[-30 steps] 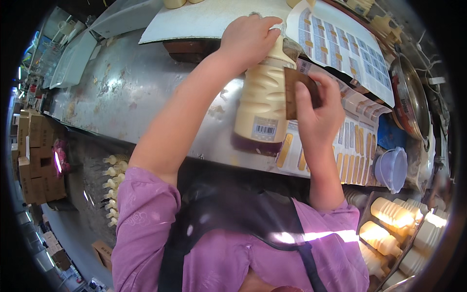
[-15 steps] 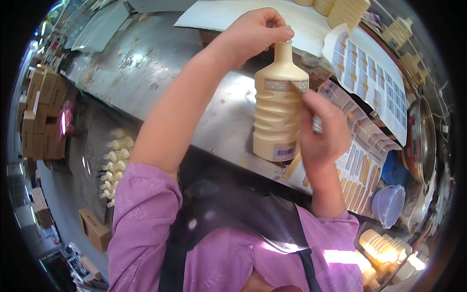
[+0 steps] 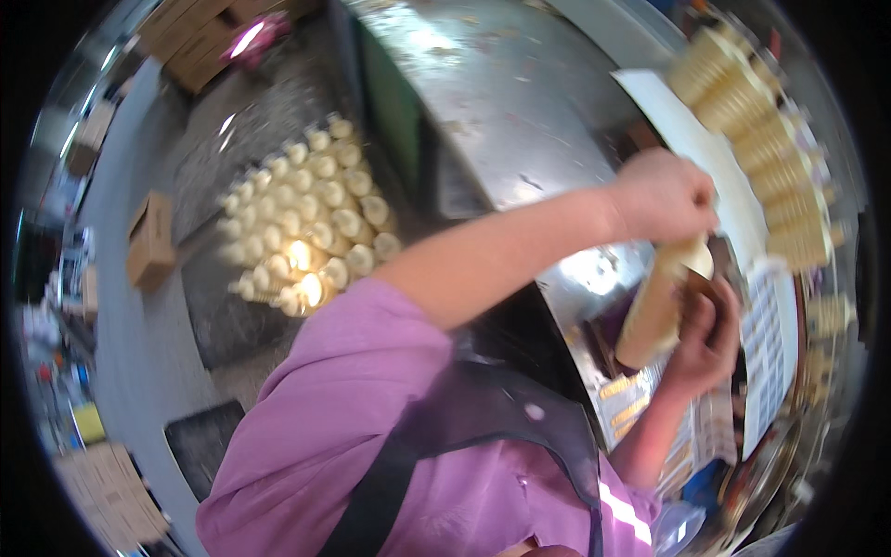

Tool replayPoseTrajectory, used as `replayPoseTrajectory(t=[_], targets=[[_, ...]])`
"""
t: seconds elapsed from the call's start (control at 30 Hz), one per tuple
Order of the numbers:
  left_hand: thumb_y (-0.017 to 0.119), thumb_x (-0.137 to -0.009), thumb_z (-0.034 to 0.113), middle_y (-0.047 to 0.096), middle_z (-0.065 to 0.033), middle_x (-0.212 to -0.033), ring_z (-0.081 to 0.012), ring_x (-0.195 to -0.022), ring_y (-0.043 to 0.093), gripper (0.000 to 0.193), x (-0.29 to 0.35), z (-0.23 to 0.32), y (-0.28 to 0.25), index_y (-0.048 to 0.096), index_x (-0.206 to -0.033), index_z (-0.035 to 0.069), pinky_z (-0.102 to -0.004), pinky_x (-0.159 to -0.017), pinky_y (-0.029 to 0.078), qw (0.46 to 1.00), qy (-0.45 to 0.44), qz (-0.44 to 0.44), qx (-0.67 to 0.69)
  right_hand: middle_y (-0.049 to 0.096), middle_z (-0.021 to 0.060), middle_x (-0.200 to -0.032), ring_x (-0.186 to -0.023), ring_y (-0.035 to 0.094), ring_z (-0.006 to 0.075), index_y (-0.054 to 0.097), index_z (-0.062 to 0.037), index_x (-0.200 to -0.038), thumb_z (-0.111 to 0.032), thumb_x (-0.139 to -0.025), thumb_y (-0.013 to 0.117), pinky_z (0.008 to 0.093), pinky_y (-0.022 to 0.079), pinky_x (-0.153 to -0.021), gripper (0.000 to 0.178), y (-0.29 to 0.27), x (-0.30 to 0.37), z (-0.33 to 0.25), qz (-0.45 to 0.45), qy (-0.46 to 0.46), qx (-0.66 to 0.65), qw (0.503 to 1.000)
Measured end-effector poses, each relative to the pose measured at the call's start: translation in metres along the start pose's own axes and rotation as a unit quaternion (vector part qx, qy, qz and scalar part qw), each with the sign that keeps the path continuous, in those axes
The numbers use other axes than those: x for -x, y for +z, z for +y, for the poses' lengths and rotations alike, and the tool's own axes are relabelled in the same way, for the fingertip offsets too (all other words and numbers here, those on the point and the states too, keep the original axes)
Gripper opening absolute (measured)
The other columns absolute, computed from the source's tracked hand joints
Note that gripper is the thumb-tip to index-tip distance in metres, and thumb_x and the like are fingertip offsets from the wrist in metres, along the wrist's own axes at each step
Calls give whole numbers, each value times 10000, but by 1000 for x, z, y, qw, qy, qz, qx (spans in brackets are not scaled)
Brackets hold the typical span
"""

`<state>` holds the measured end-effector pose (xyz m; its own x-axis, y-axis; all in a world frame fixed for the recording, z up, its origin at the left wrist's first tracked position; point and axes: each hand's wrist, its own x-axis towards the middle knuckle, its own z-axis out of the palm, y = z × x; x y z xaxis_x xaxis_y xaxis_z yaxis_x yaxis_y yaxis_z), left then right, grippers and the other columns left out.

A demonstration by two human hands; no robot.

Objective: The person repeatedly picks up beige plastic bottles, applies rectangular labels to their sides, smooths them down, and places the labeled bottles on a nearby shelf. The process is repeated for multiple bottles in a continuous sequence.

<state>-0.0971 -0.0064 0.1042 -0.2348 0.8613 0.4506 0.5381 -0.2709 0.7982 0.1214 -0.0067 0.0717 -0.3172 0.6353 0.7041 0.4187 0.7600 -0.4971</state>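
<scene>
A cream plastic bottle (image 3: pixel 650 316) with a ribbed body stands tilted over the metal table, blurred by motion. My left hand (image 3: pixel 670 197) is closed around its neck and hides the mouth. At the bottle's shoulder, the curled fingers of my right hand (image 3: pixel 707 339) pinch a small flat brown piece (image 3: pixel 694 282), its kind too blurred to name. Printed label sheets (image 3: pixel 763 325) lie beyond the right hand, and a sheet with yellow strips (image 3: pixel 620 408) lies under and nearer than the bottle.
Many cream bottles (image 3: pixel 306 200) stand packed together on the floor at left. More bottles (image 3: pixel 780 167) line the table's far right side beside a white board (image 3: pixel 682 116). The metal table top (image 3: pixel 501 111) runs away ahead. Cardboard boxes (image 3: pixel 150 241) sit at left; a round metal pan (image 3: pixel 766 478) is at lower right.
My view has swung left, bringing the floor bottles fully into sight. The bottle has tilted over, still in my left hand, and my right hand stays near its shoulder.
</scene>
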Motion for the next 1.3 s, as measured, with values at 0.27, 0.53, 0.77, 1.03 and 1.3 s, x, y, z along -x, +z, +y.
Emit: replayPoseTrajectory(t=[0.27,0.53,0.77,1.03,1.3], targets=[[798,-854,194,603,-95,-723,-192,-694,614,200,130,7,-125,706,-777,34,-317,-615,475,978,0,207,1,700,75,-1194,-1073,637,166,694,16,-1237,-246,-1049,657,304,509,-987,325,16,-22,8,-29,159,-146,976],[810,-851,166,606,-74,-752,-191,-664,596,185,341,-19,-268,702,-787,30,-324,-626,479,879,-238,359,-207,707,69,-1185,-1086,635,149,689,16,-1252,-194,-1048,651,287,497,-991,295,82,-45,-5,-137,141,-233,952],[741,-872,264,681,-168,-872,-375,-826,678,192,548,-44,-305,731,-875,72,-474,-745,529,607,-478,408,-487,713,42,-1106,-965,646,109,704,0,-1214,-201,-1054,637,247,527,-855,264,120,-78,15,-207,170,-264,927],[707,-906,305,701,-192,-931,-401,-902,687,250,686,-101,-309,731,-932,58,-505,-792,538,462,-608,379,-523,701,60,-1182,-1053,637,138,682,-21,-1266,-233,-1033,671,276,523,-910,315,147,-108,47,-193,282,-229,911],[678,-916,282,720,-206,-967,-399,-919,698,222,759,-201,-279,739,-939,70,-520,-807,547,479,-687,320,-443,734,25,-1134,-1016,686,129,708,-54,-1257,-252,-977,744,251,564,-802,345,117,-111,104,-139,353,-186,906]])
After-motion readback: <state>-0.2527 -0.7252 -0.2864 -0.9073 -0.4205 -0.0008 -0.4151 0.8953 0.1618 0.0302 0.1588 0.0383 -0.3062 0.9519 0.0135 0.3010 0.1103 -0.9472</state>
